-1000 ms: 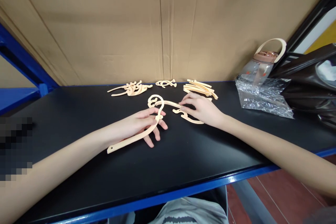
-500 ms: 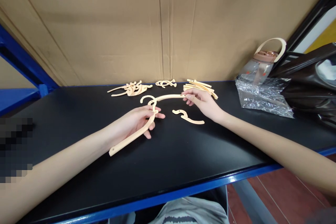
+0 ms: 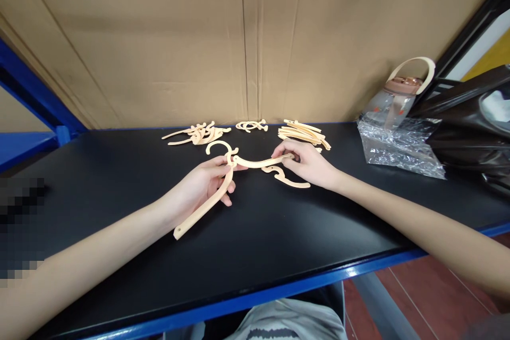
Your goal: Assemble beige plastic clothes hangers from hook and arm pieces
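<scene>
My left hand (image 3: 213, 183) pinches a cream plastic hanger arm (image 3: 203, 211) near its upper end, where a curved hanger hook (image 3: 219, 143) rises from the joint. The lower end of that arm has a small hole and points toward the front left. In my right hand (image 3: 305, 162), closed fingers grip the right end of a second hanger arm (image 3: 258, 163). Its left end meets the hook joint at my left fingertips; whether the two are joined I cannot tell. Just beneath this arm, a loose S-shaped hanger piece (image 3: 295, 184) lies on the black tabletop (image 3: 258, 244).
Along the cardboard wall (image 3: 179, 48) lie a heap of hooked pieces (image 3: 203, 133), a few small curved pieces (image 3: 252, 125) and a stack of straight hanger arms (image 3: 303, 133). At the right stand a clear bottle (image 3: 392, 103) and a crinkled plastic bag (image 3: 398, 149).
The right-hand hanger arm has turned over, its bow now downward, and its left end has come to the hook joint. My right hand moved slightly nearer and right; the hook tilted left.
</scene>
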`<state>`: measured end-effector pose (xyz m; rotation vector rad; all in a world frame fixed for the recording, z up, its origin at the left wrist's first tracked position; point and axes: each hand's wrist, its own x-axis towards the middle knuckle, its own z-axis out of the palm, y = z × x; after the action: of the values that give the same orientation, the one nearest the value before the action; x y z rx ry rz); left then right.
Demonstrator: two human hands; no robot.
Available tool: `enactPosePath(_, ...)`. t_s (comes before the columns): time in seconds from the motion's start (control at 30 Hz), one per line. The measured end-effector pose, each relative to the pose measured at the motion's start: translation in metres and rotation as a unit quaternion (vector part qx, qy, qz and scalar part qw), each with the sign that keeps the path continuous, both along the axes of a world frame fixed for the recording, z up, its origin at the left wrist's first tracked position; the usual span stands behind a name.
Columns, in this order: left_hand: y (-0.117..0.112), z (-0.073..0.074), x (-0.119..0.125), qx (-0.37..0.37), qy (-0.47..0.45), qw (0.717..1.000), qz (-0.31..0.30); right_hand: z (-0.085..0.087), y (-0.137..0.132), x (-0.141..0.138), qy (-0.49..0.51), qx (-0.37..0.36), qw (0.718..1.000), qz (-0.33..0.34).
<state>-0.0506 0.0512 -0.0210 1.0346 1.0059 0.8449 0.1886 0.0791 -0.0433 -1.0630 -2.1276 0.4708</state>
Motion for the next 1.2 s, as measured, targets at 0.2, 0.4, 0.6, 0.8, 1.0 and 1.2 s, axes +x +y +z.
enactPosePath(0.2,-0.004,0.002,0.001,0.008,0.025,0.999,-0.029,0.001,-0.003,0.000,-0.059,0.023,0.998,-0.006)
enactPosePath(0.4,-0.007,-0.001,0.001,0.044,0.053,0.996,-0.049,0.003,-0.012,-0.006,-0.162,0.073,0.984,0.004)
enactPosePath(0.6,-0.009,-0.001,0.001,0.074,0.104,0.988,-0.092,0.004,-0.017,-0.010,-0.203,0.087,0.975,0.021)
enactPosePath(0.8,-0.007,-0.001,-0.002,0.076,0.127,0.978,-0.147,0.006,-0.020,-0.011,-0.206,0.109,0.972,0.025)
enactPosePath(1.0,-0.006,-0.001,-0.003,0.069,0.137,0.975,-0.160,0.008,-0.025,-0.013,-0.210,0.094,0.973,-0.012)
enactPosePath(1.2,-0.007,-0.001,-0.002,0.068,0.149,0.973,-0.161,0.009,-0.029,-0.013,-0.186,0.079,0.979,-0.036)
